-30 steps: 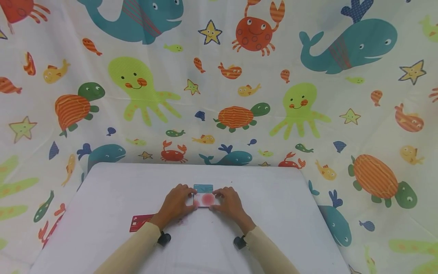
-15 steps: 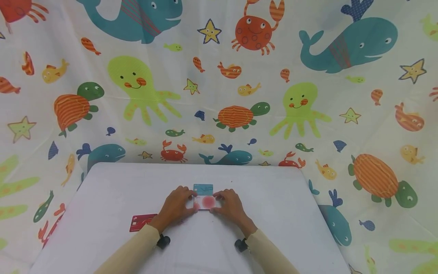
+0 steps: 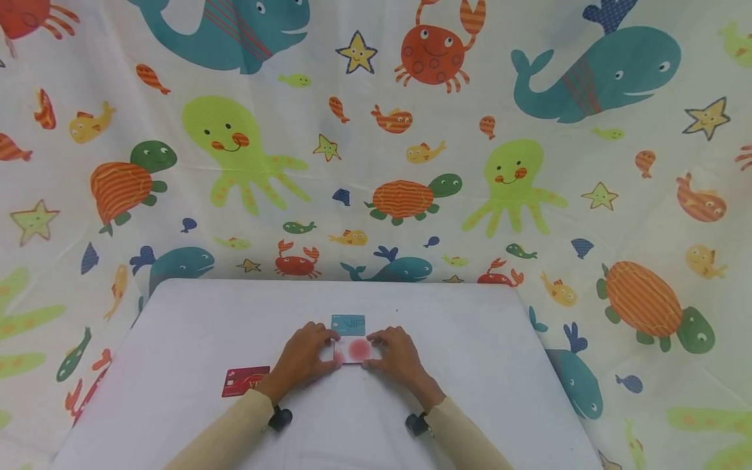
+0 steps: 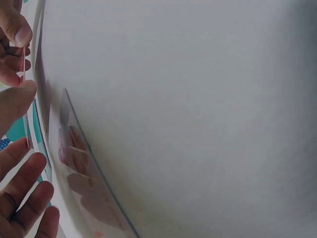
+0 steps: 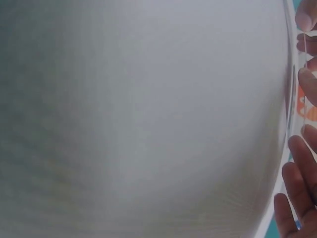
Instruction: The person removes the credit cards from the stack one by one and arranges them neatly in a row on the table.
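Note:
Both hands pinch a white card with a pink-red circle [image 3: 358, 350] by its two short ends. The left hand [image 3: 303, 356] has its thumb at the near corner and index finger at the far one; the right hand [image 3: 401, 356] mirrors it. In the left wrist view the held card is a thin edge, and the left hand's other fingers [image 4: 30, 191] spread free. The right wrist view likewise shows the right hand's fingers [image 5: 299, 183] off the card. Just behind it lies a blue VIP card [image 3: 348, 324], its near part overlapped by the held card.
A red VIP card [image 3: 243, 381] lies left of the left wrist, its right end beside the sleeve. A glossy card [image 4: 81, 168] on the table reflects fingers in the left wrist view. Behind the white table [image 3: 470, 365] hangs a cloth [image 3: 352, 163] with sea animals.
Both hands have drawn the white card slightly toward the person, uncovering more of the blue card and its lettering. More of the red card shows beside the left wrist.

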Tool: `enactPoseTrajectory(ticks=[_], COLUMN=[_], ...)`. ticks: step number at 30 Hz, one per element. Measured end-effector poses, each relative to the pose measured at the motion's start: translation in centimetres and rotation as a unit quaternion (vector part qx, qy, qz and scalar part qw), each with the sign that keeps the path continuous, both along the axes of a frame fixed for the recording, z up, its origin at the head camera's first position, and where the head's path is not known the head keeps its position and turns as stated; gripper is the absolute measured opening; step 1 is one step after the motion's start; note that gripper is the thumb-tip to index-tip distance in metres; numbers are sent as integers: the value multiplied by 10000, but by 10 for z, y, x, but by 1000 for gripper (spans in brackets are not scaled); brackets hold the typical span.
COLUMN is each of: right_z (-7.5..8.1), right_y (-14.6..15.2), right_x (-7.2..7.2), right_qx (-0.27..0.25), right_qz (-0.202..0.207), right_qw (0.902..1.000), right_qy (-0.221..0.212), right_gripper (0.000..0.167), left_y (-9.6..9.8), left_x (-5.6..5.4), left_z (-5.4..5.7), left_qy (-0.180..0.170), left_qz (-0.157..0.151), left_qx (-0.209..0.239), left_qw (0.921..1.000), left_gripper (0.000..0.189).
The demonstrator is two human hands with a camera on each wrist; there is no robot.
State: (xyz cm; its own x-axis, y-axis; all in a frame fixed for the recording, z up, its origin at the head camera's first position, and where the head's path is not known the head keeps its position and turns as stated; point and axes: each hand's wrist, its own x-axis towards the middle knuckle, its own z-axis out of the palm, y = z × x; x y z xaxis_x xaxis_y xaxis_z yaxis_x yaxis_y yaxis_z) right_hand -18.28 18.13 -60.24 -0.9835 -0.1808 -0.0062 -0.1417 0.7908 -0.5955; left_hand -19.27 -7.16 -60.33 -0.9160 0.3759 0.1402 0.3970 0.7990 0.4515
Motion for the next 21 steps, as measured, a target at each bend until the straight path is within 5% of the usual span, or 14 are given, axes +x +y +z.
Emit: enactPoseTrajectory(ticks=[21], right_z=[-1], right_y=[0], right_x=[9], right_qx=[-1], right_qz=[112], right_qw=[9999], right_qy=[96], right_gripper=[49], left_y=[-5], left_x=[9], left_z=[1], left_qy=[223], left_qz=[-87], left_qx=[58], left_qw=[9997], left_gripper=[53])
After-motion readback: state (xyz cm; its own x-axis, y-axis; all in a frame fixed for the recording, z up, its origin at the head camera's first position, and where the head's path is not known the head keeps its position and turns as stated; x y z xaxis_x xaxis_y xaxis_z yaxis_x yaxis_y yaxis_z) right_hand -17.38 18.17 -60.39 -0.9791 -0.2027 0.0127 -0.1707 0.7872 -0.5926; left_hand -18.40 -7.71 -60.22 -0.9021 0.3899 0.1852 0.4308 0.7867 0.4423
